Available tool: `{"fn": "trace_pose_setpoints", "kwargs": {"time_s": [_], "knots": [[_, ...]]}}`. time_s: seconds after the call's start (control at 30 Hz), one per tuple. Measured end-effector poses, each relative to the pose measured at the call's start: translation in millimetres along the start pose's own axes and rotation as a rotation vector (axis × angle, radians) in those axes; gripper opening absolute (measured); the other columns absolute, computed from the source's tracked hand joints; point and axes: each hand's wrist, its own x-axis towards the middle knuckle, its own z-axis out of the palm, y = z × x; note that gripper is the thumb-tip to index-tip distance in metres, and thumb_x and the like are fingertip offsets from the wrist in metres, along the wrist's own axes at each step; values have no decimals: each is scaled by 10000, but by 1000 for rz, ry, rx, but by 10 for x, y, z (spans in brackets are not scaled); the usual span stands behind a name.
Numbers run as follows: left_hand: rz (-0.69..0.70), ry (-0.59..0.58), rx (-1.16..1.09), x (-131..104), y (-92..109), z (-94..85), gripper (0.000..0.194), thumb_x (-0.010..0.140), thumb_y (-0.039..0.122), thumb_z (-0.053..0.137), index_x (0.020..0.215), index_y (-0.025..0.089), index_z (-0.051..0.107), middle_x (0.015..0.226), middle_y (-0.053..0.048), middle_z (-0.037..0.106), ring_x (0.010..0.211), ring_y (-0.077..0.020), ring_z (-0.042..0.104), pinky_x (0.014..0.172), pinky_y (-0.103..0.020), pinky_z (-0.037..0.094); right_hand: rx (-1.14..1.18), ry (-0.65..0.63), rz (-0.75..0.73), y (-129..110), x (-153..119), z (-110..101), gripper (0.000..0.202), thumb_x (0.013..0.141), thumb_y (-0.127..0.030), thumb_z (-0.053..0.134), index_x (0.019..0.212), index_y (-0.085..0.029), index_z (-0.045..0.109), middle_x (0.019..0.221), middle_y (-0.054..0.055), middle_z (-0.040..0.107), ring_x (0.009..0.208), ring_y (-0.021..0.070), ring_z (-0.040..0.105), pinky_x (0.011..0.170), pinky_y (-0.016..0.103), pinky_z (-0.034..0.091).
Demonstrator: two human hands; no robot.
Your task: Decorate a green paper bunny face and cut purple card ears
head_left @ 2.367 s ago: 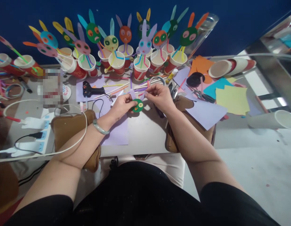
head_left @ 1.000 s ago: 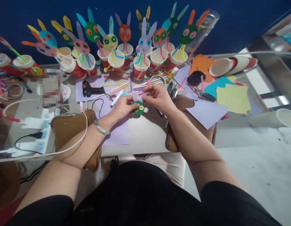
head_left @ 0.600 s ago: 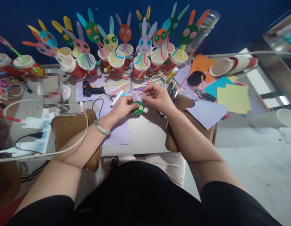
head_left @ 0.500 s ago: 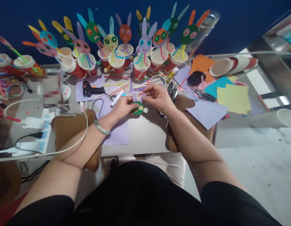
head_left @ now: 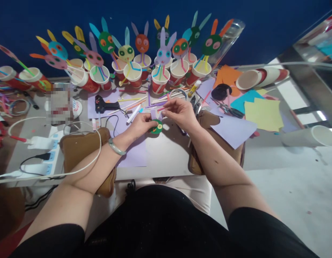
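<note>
Between thumb and fingers, my left hand [head_left: 141, 126] grips a green paper disc [head_left: 156, 129] with a pale yellow eye stuck on it. Purple paper strips [head_left: 153, 114] stand up from the disc's top edge, like ears. My right hand [head_left: 181, 113] is closed in a pinch at the right-hand strip, just above the disc. Its fingertips partly hide that strip. Left of my hands lie a white pen [head_left: 133, 114] and a black glue gun [head_left: 106, 104].
Along the blue wall stand several red-and-white paper cups [head_left: 160, 81] with paper rabbit heads on bent straws. Loose straws [head_left: 133, 104] lie before them. Brown cushions [head_left: 82, 147] flank my forearms. Coloured paper [head_left: 262, 114] and scissors [head_left: 234, 111] are at right, a power strip [head_left: 55, 154] at left.
The camera view has shifted slightly, so the scene sits a little lower. Both hands keep nearly the same pose at the green disc and its purple strips.
</note>
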Motion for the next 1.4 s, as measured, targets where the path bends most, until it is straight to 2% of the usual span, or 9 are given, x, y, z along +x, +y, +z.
{"fn": "trace_pose_setpoints", "kwargs": {"time_s": [0.3, 0.53, 0.6, 0.77, 0.93, 1.07, 1.2, 1.3, 1.4], "knots": [[1, -12, 4, -5, 14, -15, 108, 763, 111, 722, 690, 159, 660, 588, 28, 601, 525, -89, 545, 528, -233, 438, -100, 54, -91, -46, -26, 14, 255, 770, -387, 857, 913, -227, 718, 857, 32, 748, 794, 205, 721, 791, 374, 637], [-8, 13, 37, -18, 63, -7, 192, 772, 114, 729, 635, 170, 607, 566, 29, 594, 518, -93, 546, 534, -236, 435, 8, 235, -152, -51, -12, -37, 368, 827, -529, 866, 1013, -263, 691, 874, 11, 727, 827, 202, 732, 802, 367, 645], [1, 13, 35, -16, 59, -7, 154, 765, 113, 729, 656, 165, 633, 577, 28, 604, 524, -94, 548, 543, -239, 440, 38, 217, -119, -25, 6, -38, 404, 820, -572, 869, 1006, -259, 695, 859, 6, 726, 787, 187, 715, 780, 352, 634], [20, 6, 35, -18, 42, -2, 130, 760, 112, 722, 661, 160, 653, 590, 26, 606, 532, -91, 538, 542, -239, 422, -99, 20, 3, 25, 0, 16, 380, 805, -560, 875, 818, -209, 729, 787, 31, 738, 715, 178, 648, 687, 329, 566], [-10, 13, 25, -5, 36, 3, 138, 754, 92, 721, 660, 158, 646, 584, 24, 603, 528, -96, 550, 542, -246, 436, -187, 37, -84, 29, -33, 59, 305, 896, -476, 780, 754, -212, 722, 787, 26, 745, 748, 181, 645, 761, 343, 545], [-4, 9, -1, 17, 19, -5, 146, 727, 110, 744, 647, 164, 636, 566, 30, 600, 513, -94, 544, 518, -242, 434, -108, 51, -75, 30, -22, 67, 427, 931, -639, 715, 873, -218, 755, 823, 31, 758, 783, 186, 680, 798, 342, 569], [33, 15, -43, 30, -11, -8, 90, 717, 152, 752, 685, 167, 670, 589, 22, 629, 498, -92, 534, 491, -242, 419, -35, 21, 30, 42, -21, 77, 558, 847, -767, 757, 925, -214, 754, 867, 48, 785, 792, 186, 705, 809, 337, 596], [43, 28, -68, 43, -31, -23, 112, 680, 188, 787, 704, 165, 680, 601, 14, 639, 505, -100, 551, 484, -242, 422, -23, 15, 68, 64, -22, 70, 536, 809, -733, 816, 907, -211, 744, 868, 51, 792, 791, 188, 705, 804, 342, 603], [70, 88, -89, 67, -19, -86, 144, 647, 223, 796, 711, 161, 683, 621, 4, 655, 519, -105, 568, 483, -237, 437, -56, 34, 51, 104, -8, 38, 427, 849, -618, 811, 944, -207, 744, 877, 51, 791, 792, 189, 695, 792, 345, 590]]}}
